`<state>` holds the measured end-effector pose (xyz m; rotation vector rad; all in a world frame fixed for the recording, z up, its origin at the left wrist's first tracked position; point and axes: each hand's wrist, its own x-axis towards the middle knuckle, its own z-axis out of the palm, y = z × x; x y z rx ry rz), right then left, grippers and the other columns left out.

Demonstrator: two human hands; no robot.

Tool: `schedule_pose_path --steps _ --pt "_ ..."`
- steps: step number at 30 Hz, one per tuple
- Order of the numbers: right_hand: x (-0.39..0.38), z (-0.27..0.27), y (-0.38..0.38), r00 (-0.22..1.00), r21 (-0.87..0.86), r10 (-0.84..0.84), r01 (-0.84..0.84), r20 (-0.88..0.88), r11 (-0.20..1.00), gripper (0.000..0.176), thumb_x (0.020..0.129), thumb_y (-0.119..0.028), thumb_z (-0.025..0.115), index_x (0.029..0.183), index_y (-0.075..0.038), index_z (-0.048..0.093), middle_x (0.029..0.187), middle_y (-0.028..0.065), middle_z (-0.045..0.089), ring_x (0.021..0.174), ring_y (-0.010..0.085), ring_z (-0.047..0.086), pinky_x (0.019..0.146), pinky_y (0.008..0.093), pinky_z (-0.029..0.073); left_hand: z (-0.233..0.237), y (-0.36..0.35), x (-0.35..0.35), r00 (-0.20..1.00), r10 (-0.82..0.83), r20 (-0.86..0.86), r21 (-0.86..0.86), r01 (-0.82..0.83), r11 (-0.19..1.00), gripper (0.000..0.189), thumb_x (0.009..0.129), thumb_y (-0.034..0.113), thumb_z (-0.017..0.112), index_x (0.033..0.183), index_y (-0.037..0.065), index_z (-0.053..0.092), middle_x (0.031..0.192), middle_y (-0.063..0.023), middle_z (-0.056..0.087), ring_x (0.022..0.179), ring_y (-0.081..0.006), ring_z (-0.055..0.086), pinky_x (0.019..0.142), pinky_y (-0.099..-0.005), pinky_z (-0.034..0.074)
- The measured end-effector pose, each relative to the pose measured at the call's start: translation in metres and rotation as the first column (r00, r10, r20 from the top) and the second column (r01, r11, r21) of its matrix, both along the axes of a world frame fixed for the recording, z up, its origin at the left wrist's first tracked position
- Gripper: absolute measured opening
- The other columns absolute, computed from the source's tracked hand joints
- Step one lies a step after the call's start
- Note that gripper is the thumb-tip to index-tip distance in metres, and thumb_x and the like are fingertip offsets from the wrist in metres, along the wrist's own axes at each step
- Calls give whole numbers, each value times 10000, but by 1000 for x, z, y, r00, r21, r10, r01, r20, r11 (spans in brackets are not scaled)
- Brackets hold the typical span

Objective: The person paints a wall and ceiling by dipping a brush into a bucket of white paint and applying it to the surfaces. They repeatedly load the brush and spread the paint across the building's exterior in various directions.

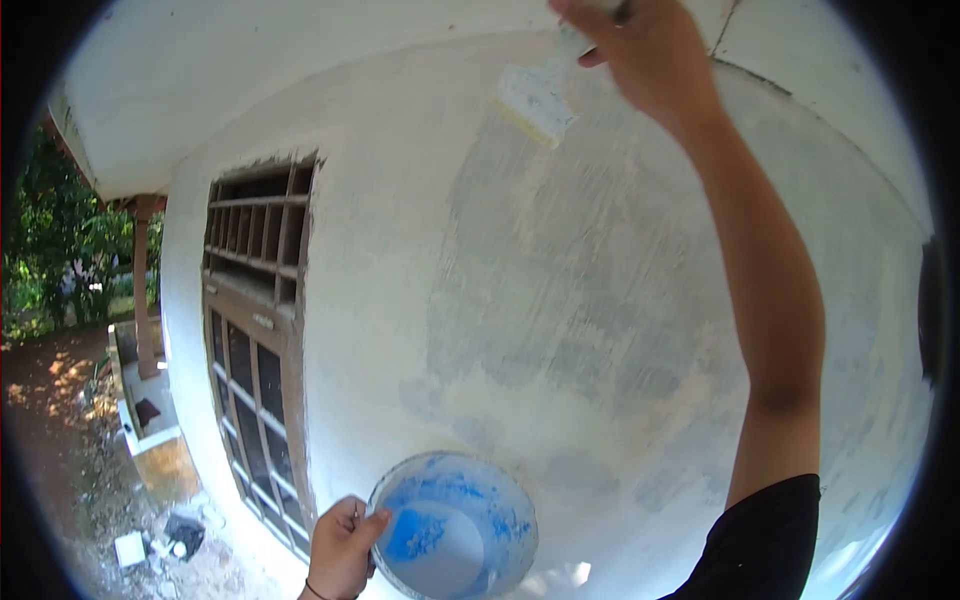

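My right hand is raised near the top of the wall, its fingers closed round the handle of a paintbrush. The wide brush head is coated in white and points down to the left, overlapping the wall in this view. Low in the view, my left hand grips the rim of a bucket, thumb over the edge. Blue inner wall shows through white smears in the bucket, and pale liquid paint lies at its bottom. Grey, streaky patches and whiter areas cover the wall before me.
A brown-framed window with slatted vents above is set in the wall at left. The pale ceiling overhangs the top. Outside stand a post, a low ledge and trees; debris lies on the ground.
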<state>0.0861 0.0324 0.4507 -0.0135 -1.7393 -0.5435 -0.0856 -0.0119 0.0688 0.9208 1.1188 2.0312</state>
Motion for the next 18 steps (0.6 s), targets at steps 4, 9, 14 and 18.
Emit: schedule_pose_path --steps 4,9,14,18 --pt "8 -75 2 829 -437 543 -443 132 783 251 850 -206 590 837 39 534 716 101 573 610 158 591 554 291 516 0 -7 1 997 54 -55 -5 -54 999 314 828 184 624 647 99 382 496 47 363 359 -27 318 309 -196 238" --pt "4 -187 44 498 -754 704 -138 507 642 103 805 -113 638 828 -17 609 764 94 639 758 174 650 702 302 531 -6 -8 2 990 90 -110 -17 -92 996 306 841 158 606 661 99 366 508 63 363 367 -4 285 319 -193 200" --pt "-6 -259 72 432 -767 645 218 630 604 227 746 -217 701 850 -28 629 721 124 630 591 232 601 573 304 474 -13 -10 16 984 125 -123 -12 -127 992 291 851 162 598 669 101 380 504 67 375 384 5 280 329 -188 194" --pt "-7 -286 79 364 -708 609 314 705 633 208 759 -196 701 884 -39 645 824 121 663 692 209 655 622 292 509 -13 -9 27 985 112 -135 -39 -118 992 277 855 168 596 685 98 389 504 65 381 386 7 271 331 -183 194"
